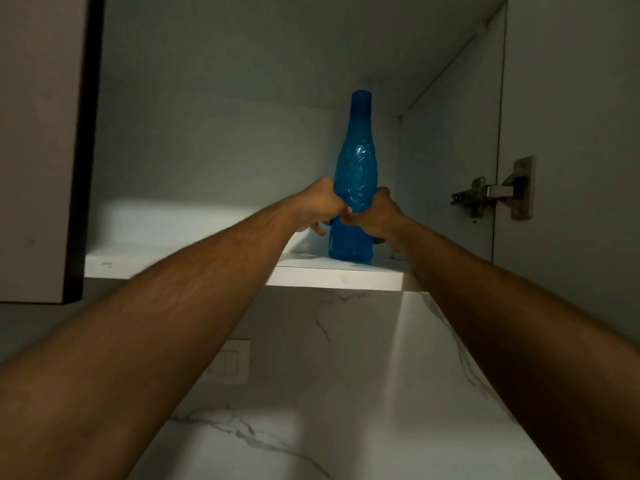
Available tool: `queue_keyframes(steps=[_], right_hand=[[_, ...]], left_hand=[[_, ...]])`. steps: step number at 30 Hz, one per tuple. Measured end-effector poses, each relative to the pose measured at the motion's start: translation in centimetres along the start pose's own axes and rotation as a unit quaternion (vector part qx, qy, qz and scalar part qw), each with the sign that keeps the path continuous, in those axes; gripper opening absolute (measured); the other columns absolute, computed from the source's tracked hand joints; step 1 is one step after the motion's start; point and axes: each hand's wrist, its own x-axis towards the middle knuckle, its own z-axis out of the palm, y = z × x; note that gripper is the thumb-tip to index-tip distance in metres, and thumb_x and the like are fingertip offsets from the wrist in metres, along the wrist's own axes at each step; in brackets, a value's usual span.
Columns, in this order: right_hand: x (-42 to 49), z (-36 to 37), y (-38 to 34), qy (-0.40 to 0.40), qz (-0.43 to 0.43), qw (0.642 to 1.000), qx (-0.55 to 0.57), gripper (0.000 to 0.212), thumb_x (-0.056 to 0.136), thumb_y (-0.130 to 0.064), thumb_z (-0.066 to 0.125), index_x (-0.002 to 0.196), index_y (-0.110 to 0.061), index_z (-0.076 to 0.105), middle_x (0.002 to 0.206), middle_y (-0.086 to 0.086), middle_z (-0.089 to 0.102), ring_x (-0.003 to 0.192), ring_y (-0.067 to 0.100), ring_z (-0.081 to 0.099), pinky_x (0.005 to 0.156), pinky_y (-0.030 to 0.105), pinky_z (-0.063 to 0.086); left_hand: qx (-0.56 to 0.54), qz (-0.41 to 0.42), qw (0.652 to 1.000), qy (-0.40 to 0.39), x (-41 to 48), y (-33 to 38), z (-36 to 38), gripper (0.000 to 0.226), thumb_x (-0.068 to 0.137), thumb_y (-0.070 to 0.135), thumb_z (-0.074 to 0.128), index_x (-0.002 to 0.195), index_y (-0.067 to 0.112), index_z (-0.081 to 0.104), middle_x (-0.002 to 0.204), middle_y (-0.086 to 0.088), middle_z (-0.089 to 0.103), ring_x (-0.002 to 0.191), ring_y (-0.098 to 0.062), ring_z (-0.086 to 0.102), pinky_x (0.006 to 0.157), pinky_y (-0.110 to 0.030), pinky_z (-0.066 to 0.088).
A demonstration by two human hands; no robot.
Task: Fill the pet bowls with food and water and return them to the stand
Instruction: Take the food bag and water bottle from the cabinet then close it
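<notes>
The fingers (pixel 320 230) of the left hand (pixel 320 202) curl around the left side of the blue bottle (pixel 355 174), closed against its lower body, with a couple of fingertips showing pale below the knuckles. The fingers (pixel 346 219) of the right hand (pixel 375 213) wrap the bottle's right side in the same way, closed on it, and the two sets of fingertips nearly meet across the front of the bottle. Both hands grip at about the same height, a little above the bottle's base.

The bottle stands upright, its textured translucent body narrowing to a neck with a solid blue cap (pixel 361 98). Its base sits on the shelf (pixel 173 237) of an open wall cabinet, close to the shelf's front edge and toward its right end, near the right side wall. Whether the base rests fully on the shelf or is slightly raised cannot be told.

Both bare forearms reach up from the lower corners toward the bottle. A metal hinge (pixel 495 192) is fixed to the open cabinet door on the right. On the left hangs another cabinet door (pixel 41 150) with a dark edge. Below the shelf is a white marble-patterned wall (pixel 346 375) carrying a switch plate (pixel 230 362).
</notes>
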Motion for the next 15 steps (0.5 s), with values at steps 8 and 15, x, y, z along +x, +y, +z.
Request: queue_keyframes(steps=[8, 15], right_hand=[[-4.6, -2.0, -2.5, 0.050, 0.041, 0.997, 0.034, 0.070, 0.059, -0.042, 0.091, 0.112, -0.006, 0.060, 0.105, 0.007, 0.066, 0.093, 0.020, 0.067, 0.057, 0.025, 0.054], [-9.2, -3.7, -5.3, 0.038, 0.038, 0.995, 0.084, 0.068, 0.057, -0.039, 0.092, 0.108, -0.008, 0.059, 0.107, 0.007, 0.068, 0.092, 0.021, 0.070, 0.072, 0.036, 0.062]], left_hand=[[-0.061, 0.025, 0.992, 0.103, -3.3, 1.0, -1.0, 0.048, 0.085, 0.014, 0.074, 0.127, 0.004, 0.052, 0.112, -0.008, 0.064, 0.095, -0.025, 0.067, 0.068, -0.027, 0.051], [-0.136, 0.031, 0.981, 0.135, -7.2, 1.7, -3.2, 0.062, 0.071, 0.018, 0.085, 0.125, 0.008, 0.055, 0.114, -0.011, 0.067, 0.087, -0.024, 0.071, 0.062, -0.025, 0.055]])
